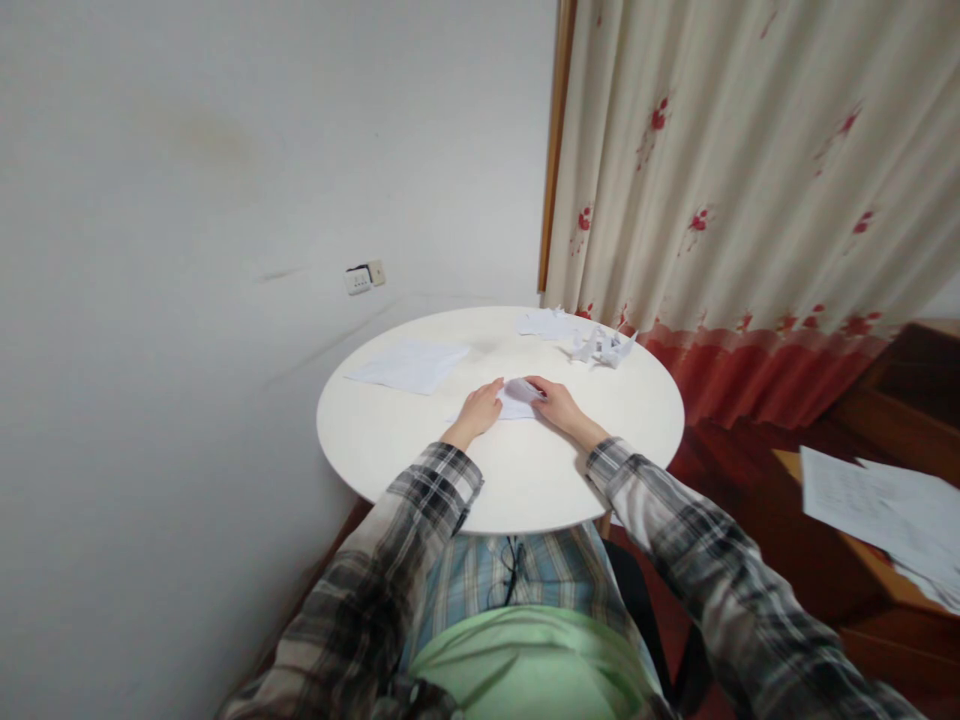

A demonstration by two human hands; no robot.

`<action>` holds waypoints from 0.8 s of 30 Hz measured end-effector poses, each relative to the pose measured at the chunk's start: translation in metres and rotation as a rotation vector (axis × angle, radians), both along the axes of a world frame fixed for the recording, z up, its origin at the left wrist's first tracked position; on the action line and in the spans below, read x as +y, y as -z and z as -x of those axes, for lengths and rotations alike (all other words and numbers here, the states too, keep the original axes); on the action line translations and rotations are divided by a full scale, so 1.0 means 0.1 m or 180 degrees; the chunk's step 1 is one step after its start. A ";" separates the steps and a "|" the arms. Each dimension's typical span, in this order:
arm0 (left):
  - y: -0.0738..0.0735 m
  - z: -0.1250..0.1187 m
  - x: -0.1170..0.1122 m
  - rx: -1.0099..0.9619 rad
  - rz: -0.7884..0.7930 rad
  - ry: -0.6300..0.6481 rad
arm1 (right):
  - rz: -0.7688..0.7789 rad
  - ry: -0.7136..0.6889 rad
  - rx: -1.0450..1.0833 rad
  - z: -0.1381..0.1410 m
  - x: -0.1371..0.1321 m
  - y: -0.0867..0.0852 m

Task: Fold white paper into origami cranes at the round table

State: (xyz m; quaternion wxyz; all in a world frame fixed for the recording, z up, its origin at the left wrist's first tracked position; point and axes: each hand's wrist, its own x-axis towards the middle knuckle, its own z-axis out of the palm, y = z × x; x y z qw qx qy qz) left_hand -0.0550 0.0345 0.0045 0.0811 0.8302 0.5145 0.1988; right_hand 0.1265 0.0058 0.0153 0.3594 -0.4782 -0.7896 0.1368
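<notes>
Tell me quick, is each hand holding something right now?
Left hand: touching the white paper at its left side; can't tell if it's gripping.
Right hand: closed, holding the paper's curled-up part.

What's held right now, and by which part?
A paper sheet: the right hand grips its lifted, curled flap; the left hand touches its left side.
</notes>
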 end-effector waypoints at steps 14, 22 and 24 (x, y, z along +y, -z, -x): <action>0.01 0.01 0.03 -0.0543 0.0093 -0.0152 | 0.0182 -0.0309 -0.0082 0.03 -0.01 0.03; 0.04 0.00 0.06 -0.0535 0.0050 -0.0191 | 0.0200 -0.0403 0.0026 0.06 -0.03 0.04; 0.05 0.00 0.08 -0.0526 0.0027 -0.0196 | 0.0204 -0.0463 0.0023 0.06 -0.03 0.05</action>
